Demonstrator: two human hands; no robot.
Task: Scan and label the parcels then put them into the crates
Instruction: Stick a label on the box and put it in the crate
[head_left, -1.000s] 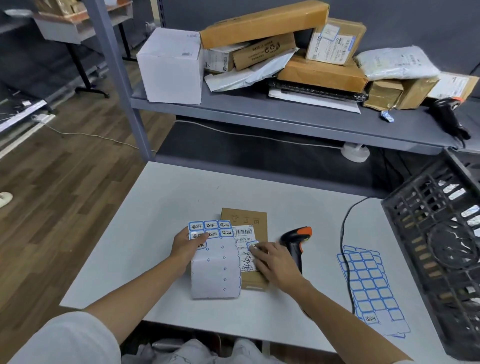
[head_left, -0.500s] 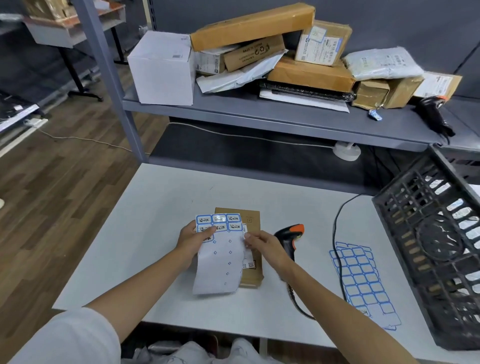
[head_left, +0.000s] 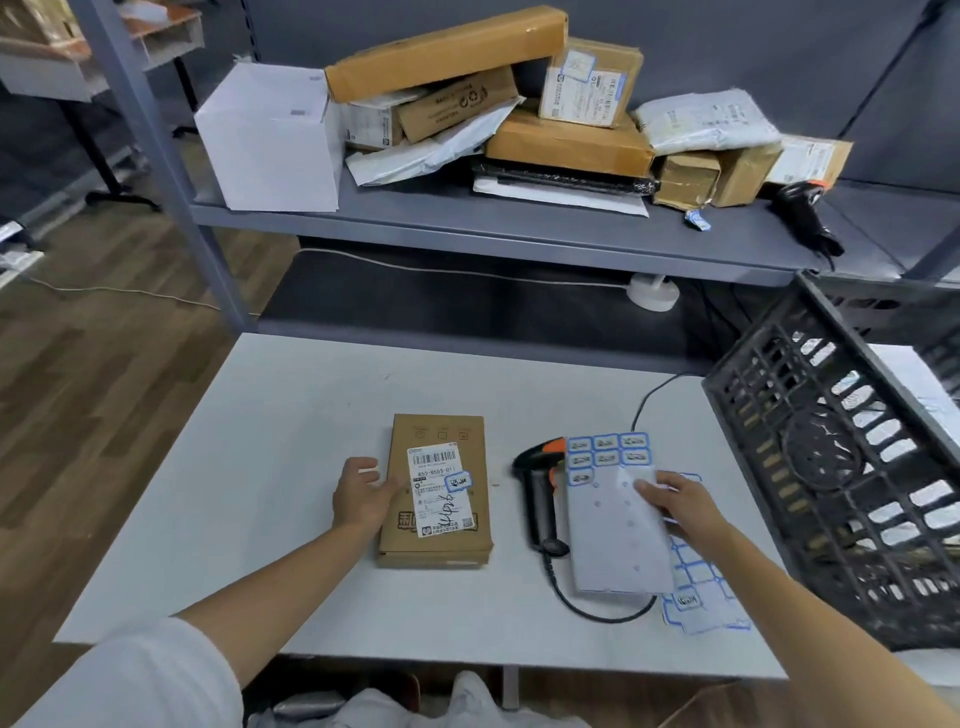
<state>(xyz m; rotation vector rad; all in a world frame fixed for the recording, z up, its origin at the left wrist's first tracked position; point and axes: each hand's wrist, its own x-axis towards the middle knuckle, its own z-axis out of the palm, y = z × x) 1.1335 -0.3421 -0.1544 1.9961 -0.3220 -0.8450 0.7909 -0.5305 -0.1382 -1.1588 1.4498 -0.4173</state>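
A flat brown parcel (head_left: 436, 488) lies in the middle of the white table (head_left: 291, 447). Its white shipping label carries a small blue-bordered sticker (head_left: 460, 480). My left hand (head_left: 363, 496) rests against the parcel's left edge with relaxed fingers. My right hand (head_left: 675, 501) holds a sticker sheet (head_left: 613, 530) by its right side, thumb on top, low over the table to the right of the parcel. The sheet partly covers a black and orange scanner (head_left: 537, 488) lying on the table.
A second sticker sheet (head_left: 696, 603) lies under the held one. A black plastic crate (head_left: 841, 467) stands tilted at the table's right edge. The grey shelf (head_left: 519, 228) behind holds several boxes and mailers and another scanner (head_left: 802, 208).
The sticker sheet has gone from my left hand, above the parcel, to my right hand and over to the right onto the scanner. My left hand dropped to the parcel's left edge.
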